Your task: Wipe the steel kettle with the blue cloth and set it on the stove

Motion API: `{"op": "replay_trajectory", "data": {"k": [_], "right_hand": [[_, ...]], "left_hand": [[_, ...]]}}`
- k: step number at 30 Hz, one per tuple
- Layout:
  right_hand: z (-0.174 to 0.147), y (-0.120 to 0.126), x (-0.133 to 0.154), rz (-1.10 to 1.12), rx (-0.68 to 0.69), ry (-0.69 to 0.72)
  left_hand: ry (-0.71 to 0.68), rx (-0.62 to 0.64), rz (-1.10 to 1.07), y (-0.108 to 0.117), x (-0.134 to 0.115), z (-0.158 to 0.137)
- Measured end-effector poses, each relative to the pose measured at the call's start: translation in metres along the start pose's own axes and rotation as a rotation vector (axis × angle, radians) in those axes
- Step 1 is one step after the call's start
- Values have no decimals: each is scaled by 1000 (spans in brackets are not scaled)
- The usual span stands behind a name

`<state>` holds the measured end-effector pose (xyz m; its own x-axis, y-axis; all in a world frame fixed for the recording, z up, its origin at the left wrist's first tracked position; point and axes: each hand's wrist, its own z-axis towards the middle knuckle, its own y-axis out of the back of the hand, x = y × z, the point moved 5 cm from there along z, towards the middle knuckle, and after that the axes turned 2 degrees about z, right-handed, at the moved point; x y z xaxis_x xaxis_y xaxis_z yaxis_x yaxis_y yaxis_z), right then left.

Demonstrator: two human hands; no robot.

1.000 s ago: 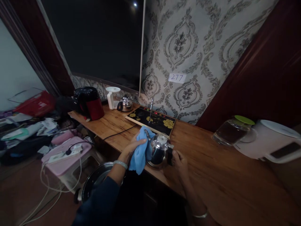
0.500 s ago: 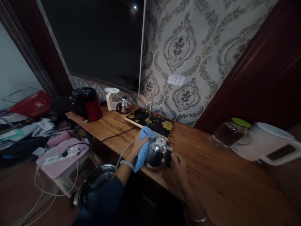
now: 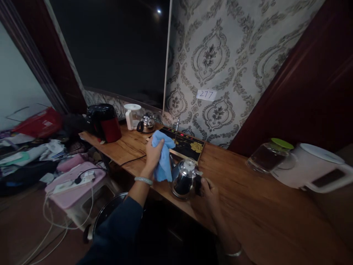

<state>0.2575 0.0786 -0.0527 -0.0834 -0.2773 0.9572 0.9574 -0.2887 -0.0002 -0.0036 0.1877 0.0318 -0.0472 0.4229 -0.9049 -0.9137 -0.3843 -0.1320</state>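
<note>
My right hand point(image 3: 210, 191) is closed around the black handle of a shiny metal kettle point(image 3: 184, 182) with a clear knob on its lid. The kettle is at the front edge of the wooden table point(image 3: 237, 198). A blue cloth point(image 3: 164, 162) is bunched in my left hand point(image 3: 153, 152), whose fingers are closed on it. The cloth hangs just left of the kettle, near its spout, and overlaps the corner of the black induction stove point(image 3: 187, 141) with gold flowers. Whether cloth and spout touch, I cannot tell.
Behind stand a smaller metal kettle point(image 3: 147, 123), a white stand point(image 3: 129, 116) and a red-and-black appliance point(image 3: 106, 123). A glass jug with green lid point(image 3: 268, 156) and a white pitcher point(image 3: 311, 167) are at right. A pink stool point(image 3: 68, 191) bears a power strip.
My left hand has lifted the blue cloth up and to the left, off the kettle's side, so the spout side shows more. The right hand and kettle have hardly moved.
</note>
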Motion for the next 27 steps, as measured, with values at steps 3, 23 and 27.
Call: {"op": "replay_trajectory", "data": {"k": [3, 23, 27], "right_hand": [[1, 0, -2, 30, -20, -38], [3, -2, 8, 41, 1, -23], [4, -2, 10, 25, 18, -42]], "left_hand": [[-174, 52, 125, 7, -24, -4], [-173, 560, 231, -18, 37, -41], [-234, 375, 298, -27, 48, -46]]}}
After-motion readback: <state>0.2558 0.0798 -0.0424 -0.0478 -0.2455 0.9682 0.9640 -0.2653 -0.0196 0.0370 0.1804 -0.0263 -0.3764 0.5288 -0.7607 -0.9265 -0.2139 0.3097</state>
